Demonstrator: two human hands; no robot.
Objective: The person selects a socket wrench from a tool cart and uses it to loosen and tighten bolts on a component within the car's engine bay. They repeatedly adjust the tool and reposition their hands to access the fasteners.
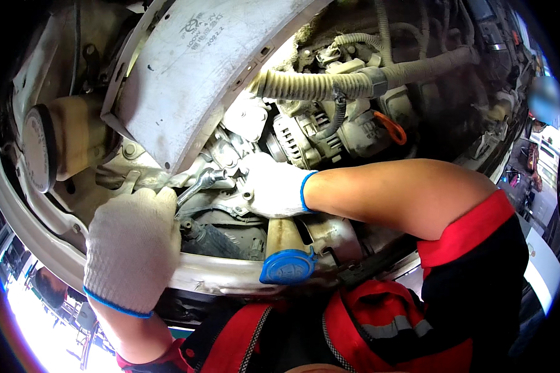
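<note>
Gripping a ratchet wrench [200,184] in the gloved left hand [134,245], curled closed.
Points lengthwise toward two o'clock from this nearer hand, and lies at nine from the right hand [272,188], set at seven from the alternator [298,133], fingertips hidden; cannot tell how far open or whether holding anything.

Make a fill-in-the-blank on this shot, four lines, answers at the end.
1. The left hand wears a glove coloured ____, edged in blue.
2. The ratchet handle runs to the ____ hand.
3. The round cap below the right hand is coloured ____.
4. The loop above the right forearm is coloured ____.

Missing words: white; left; blue; orange.
</note>
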